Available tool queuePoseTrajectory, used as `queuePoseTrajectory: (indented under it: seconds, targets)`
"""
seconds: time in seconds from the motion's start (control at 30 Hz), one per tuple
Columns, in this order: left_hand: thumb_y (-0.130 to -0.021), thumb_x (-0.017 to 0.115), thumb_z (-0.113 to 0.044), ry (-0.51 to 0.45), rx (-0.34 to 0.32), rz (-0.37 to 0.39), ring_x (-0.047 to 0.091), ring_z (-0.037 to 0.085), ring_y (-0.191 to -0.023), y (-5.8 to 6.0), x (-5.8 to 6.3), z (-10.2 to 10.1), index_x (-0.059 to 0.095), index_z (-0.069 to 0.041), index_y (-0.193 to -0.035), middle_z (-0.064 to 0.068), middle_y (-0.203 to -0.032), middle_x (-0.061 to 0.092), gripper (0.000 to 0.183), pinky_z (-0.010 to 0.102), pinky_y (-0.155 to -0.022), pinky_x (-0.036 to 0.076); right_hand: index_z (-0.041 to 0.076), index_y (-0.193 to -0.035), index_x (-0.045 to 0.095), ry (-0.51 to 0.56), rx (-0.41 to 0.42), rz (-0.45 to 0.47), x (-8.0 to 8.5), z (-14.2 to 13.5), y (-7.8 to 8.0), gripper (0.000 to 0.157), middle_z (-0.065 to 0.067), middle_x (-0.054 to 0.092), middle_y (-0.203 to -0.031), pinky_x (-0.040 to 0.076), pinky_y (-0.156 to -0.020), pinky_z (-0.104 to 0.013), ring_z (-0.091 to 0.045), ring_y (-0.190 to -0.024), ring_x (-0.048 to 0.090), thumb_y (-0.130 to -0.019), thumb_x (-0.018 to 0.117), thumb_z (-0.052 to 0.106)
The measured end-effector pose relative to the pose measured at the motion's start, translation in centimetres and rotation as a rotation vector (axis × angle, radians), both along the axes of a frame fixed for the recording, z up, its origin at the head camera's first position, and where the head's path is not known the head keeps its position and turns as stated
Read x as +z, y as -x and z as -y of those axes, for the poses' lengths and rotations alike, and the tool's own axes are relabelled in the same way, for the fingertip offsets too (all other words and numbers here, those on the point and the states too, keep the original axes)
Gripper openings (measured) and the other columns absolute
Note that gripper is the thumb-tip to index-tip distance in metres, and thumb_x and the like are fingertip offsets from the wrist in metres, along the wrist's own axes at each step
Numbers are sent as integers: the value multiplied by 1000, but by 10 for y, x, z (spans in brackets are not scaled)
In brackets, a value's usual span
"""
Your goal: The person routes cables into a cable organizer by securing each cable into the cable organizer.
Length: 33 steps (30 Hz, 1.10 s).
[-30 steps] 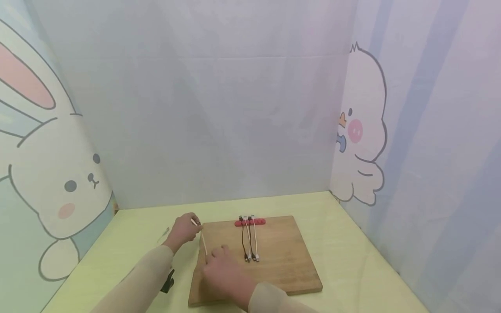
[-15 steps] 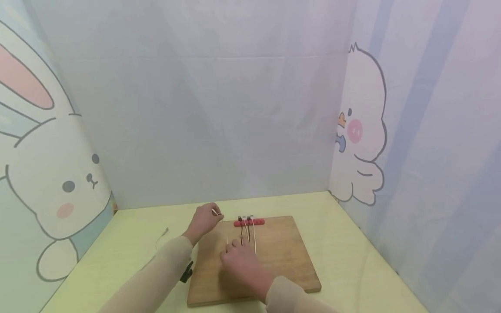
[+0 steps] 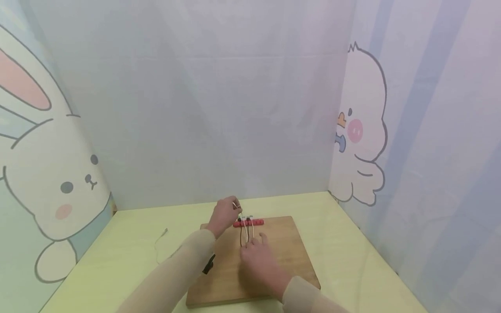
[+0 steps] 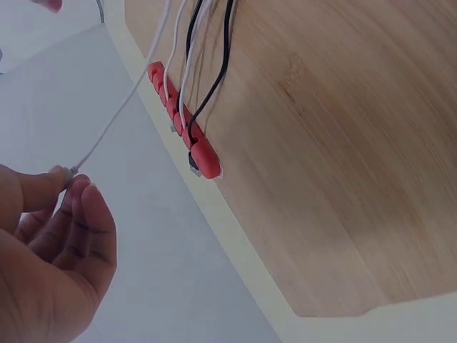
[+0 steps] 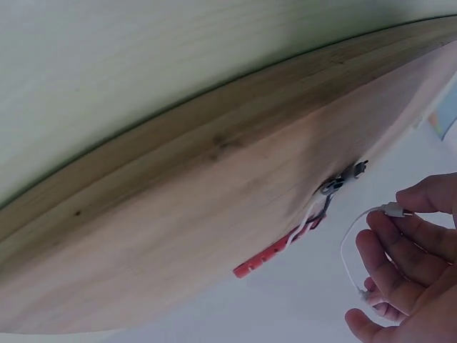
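My left hand (image 3: 225,214) is over the back edge of the wooden board (image 3: 287,252), just left of the red cable clip strip (image 3: 258,222). In the left wrist view its thumb and finger pinch a small connector on one end of a white charging cable (image 4: 118,114). My right hand (image 3: 260,258) is lower over the board, in front of the strip. In the right wrist view it pinches the white connector (image 5: 394,209) at the cable's other end, and the cable bows between both hands. Two black cables (image 4: 224,57) and two white ones sit in the strip's slots.
Another thin white cable (image 3: 157,245) lies on the pale yellow table (image 3: 129,243), left of the board. A grey curtain wall (image 3: 219,130) stands behind the table, with printed cartoon panels at both sides.
Both hands have moved right with the white cable, from the board's left side to the red strip. The left hand has also gone farther back. The cables in the strip stay in place.
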<state>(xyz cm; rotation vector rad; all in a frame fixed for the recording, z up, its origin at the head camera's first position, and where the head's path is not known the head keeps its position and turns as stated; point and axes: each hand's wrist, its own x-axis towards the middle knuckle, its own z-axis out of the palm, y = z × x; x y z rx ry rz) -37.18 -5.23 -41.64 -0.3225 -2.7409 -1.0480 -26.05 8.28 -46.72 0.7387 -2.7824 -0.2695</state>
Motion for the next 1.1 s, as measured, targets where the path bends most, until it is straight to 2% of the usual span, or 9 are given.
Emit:
queuePoseTrajectory:
  seconds: [0.13,0.33,0.53,0.7,0.83,0.97,1.1]
  targets:
    - [-92,66,-16,-25,17,-4,59,13,-59,10,-9,-16,62,-11,-89,3,-77,65,7,27,-49,45,15,-102,69,52,-53,53,-4,-11,1,23,-3,69,-98,35,-107,-58,-22,-96,62,-87,63,32]
    - [-92,65,-15,0,16,26,59,13,-63,23,-25,-38,62,-11,-90,2,-78,66,6,27,-53,45,13,-103,69,83,-62,35,-12,-27,3,24,-4,69,-96,35,-106,-60,-25,-98,62,-82,65,23]
    - [-93,63,-15,149,41,-18,57,15,-63,33,-39,-52,61,-11,-88,3,-80,66,7,30,-54,45,13,-101,69,106,-42,16,-17,-33,4,18,-4,68,-94,37,-105,-60,-24,-95,62,-86,63,20]
    - [-92,65,-17,249,49,-37,54,15,-58,37,-53,-55,57,-14,-82,1,-75,64,13,31,-50,41,12,-104,68,89,-62,32,-23,-37,5,19,-5,67,-95,38,-103,-61,-24,-94,61,-87,65,18]
    - [-90,68,-19,318,81,-73,52,14,-57,41,-61,-54,56,-16,-79,-1,-72,61,16,32,-50,39,12,-103,68,75,-82,28,-26,-38,7,17,-2,64,-89,43,-90,-52,-19,-84,55,-88,65,21]
    - [-89,69,-21,376,110,-119,52,15,-59,47,-68,-56,57,-18,-82,-1,-74,59,15,32,-51,41,13,-100,66,76,-91,24,-27,-40,8,13,0,58,-84,37,-74,-42,-17,-76,45,-90,63,20]
    - [-89,69,-24,423,104,-134,53,15,-62,52,-73,-59,56,-18,-84,-1,-76,57,15,33,-52,42,12,-98,66,87,-88,29,-26,-40,8,12,0,58,-82,36,-73,-41,-16,-74,44,-90,63,21]
